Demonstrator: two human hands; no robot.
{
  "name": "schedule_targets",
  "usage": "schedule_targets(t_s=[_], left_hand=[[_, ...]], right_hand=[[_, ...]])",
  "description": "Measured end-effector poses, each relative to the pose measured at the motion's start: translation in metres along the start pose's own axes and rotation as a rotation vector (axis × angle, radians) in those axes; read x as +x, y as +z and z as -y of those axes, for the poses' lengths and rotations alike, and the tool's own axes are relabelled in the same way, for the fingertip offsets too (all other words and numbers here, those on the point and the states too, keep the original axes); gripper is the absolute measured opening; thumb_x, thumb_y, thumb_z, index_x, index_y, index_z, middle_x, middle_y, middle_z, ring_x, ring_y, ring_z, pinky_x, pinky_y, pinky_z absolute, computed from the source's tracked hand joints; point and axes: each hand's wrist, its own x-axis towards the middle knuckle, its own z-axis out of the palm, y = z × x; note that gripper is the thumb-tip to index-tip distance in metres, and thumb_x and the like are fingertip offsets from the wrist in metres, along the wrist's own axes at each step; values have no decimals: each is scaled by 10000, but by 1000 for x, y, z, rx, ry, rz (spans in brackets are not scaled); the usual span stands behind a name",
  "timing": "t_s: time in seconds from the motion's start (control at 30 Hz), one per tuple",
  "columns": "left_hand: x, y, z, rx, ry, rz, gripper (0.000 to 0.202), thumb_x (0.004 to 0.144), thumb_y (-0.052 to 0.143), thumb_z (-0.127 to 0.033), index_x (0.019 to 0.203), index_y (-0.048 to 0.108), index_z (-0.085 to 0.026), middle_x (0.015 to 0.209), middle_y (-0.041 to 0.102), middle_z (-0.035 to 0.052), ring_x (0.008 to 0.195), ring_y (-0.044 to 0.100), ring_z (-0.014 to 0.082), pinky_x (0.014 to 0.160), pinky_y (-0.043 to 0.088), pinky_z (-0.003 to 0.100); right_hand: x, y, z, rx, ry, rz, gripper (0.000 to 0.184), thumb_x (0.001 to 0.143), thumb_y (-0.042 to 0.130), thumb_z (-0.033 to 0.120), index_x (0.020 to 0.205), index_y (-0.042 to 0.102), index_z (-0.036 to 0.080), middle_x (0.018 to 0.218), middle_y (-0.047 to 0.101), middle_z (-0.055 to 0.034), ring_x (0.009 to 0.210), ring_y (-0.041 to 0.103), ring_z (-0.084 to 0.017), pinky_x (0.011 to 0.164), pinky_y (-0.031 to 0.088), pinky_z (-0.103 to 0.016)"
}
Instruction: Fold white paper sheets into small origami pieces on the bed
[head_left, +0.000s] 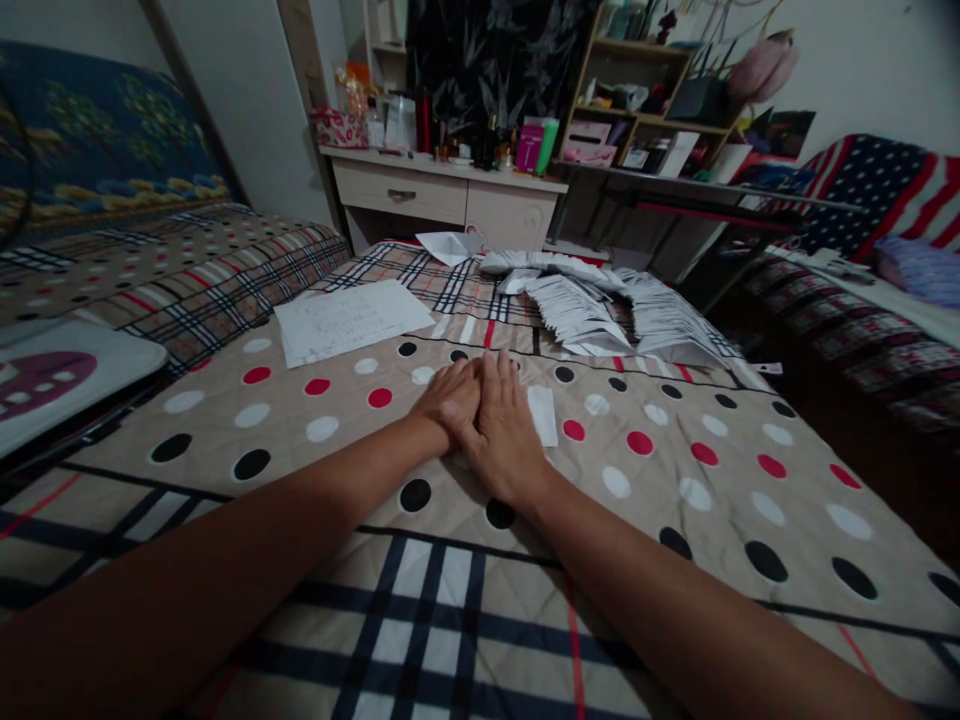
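Note:
On the spotted bedspread [465, 590], my two hands meet in the middle of the view. My right hand [504, 425] lies flat with its fingers stretched forward, partly over my left hand [452, 392]. The left one also rests palm down, and some of its fingers are hidden by the right. A small piece of white paper [544, 415] sticks out to the right from beneath my right hand; the rest of it is covered. Beyond my hands, to the left, lies a flat white sheet [352, 320] with faint markings. Neither hand visibly grasps anything.
Stacks of folded white papers [577, 315] spread across the bed's far right, near another folded sheet [450, 246]. A white board-like object [135, 355] with a pink patch stands at left. Behind are a cluttered dresser [405, 190], shelves [637, 120] and a couch [885, 220].

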Motion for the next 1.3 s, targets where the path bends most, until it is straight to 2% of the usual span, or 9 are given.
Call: schedule_targets(t_s=[0.1, 0.23, 0.37, 0.47, 0.67, 0.8, 1.0, 1.17, 1.3], left_hand=[[-3, -8, -6, 400, 133, 151, 268, 895, 463, -198, 1140, 572, -205, 1185, 581, 83, 1122, 497, 264, 1009, 372, 442], [-6, -14, -21, 591, 214, 133, 237, 912, 437, -175, 1102, 578, -197, 1185, 569, 96, 1117, 494, 267, 973, 398, 448], [-14, 3, -48, 419, 301, 140, 390, 935, 452, -243, 1315, 478, -158, 1396, 470, 133, 1312, 407, 268, 1114, 306, 444], [-23, 23, -64, 213, 408, 329, 654, 948, 426, -450, 1495, 229, -150, 1569, 256, 152, 1468, 202, 247, 1176, 243, 405], [-31, 20, -58, 309, 360, 486, 965, 842, 405, -713, 1540, 27, -165, 1614, 1, 144, 1495, -36, 271, 1205, 85, 479], [-22, -4, -35, 454, 214, 459, 834, 901, 350, -644, 1538, 96, -169, 1614, 81, 128, 1498, 28, 258, 1203, 55, 457], [-3, -27, 2, 588, 16, 211, 608, 947, 383, -479, 1466, 335, -165, 1576, 255, 150, 1466, 203, 292, 1174, 164, 473], [-2, -29, 0, 547, 98, 87, 443, 895, 528, -453, 1273, 592, -232, 1421, 480, 100, 1300, 436, 284, 1081, 335, 447], [-1, -25, -6, 401, 125, 58, 468, 662, 779, -502, 1036, 699, -233, 1150, 629, 65, 1117, 533, 282, 971, 414, 431]], right_hand=[[-13, -22, -26, -227, -6, 128, 786, 949, 261, 594, 1533, 177, 74, 1598, 153, -160, 1486, 73, -279, 1189, 109, -517], [-24, -43, -59, -464, -42, 154, 616, 989, 232, 420, 1521, 249, 110, 1596, 180, -115, 1479, 135, -260, 1178, 176, -517], [-28, -42, -75, -545, -75, 88, 614, 973, 255, 372, 1509, 272, 74, 1582, 223, -139, 1469, 180, -290, 1166, 204, -537], [-30, -37, -80, -578, -147, 95, 676, 900, 403, 353, 1502, 292, 65, 1581, 207, -164, 1465, 169, -333, 1160, 196, -564], [-29, -41, -75, -593, -131, 134, 654, 897, 408, 331, 1494, 320, 79, 1575, 220, -169, 1456, 189, -356, 1134, 233, -586], [-27, -44, -68, -554, -73, 88, 612, 973, 249, 366, 1496, 296, 52, 1573, 234, -152, 1463, 199, -302, 1149, 232, -548], [-27, -41, -69, -487, -46, 61, 621, 976, 265, 406, 1503, 282, 77, 1566, 263, -138, 1462, 211, -285, 1155, 222, -539], [-26, -39, -72, -362, -20, 0, 648, 951, 356, 407, 1508, 250, 95, 1542, 332, -154, 1450, 250, -288, 1152, 217, -548], [-23, -40, -74, -185, 3, -90, 720, 874, 516, 399, 1493, 273, 125, 1495, 419, -165, 1366, 402, -325, 1121, 271, -558]])
